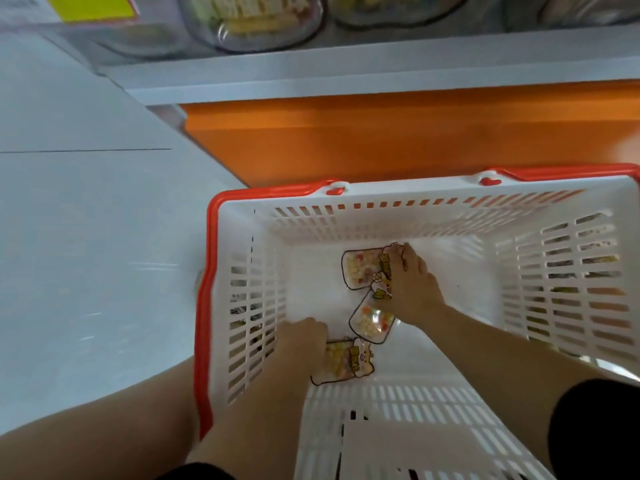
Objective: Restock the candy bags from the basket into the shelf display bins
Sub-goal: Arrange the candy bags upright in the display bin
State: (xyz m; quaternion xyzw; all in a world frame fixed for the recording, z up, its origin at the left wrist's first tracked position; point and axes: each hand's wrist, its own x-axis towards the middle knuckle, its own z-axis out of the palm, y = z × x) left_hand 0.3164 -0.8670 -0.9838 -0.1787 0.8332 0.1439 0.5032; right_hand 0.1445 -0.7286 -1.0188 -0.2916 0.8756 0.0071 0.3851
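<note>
Pale floor (pixel 86 237), orange shelf (pixel 381 140); basket (pixel 381 221), 3 candy bags (pixel 360 271).

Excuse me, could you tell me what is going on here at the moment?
A person reaches both hands into a white, red-rimmed basket below the shelf. Three candy bags lie on its bottom. The left hand touches the near bag; the right hand rests on the far bag and partly covers the middle bag. No bag looks lifted yet. Clear display bins sit on the shelf above.
</note>
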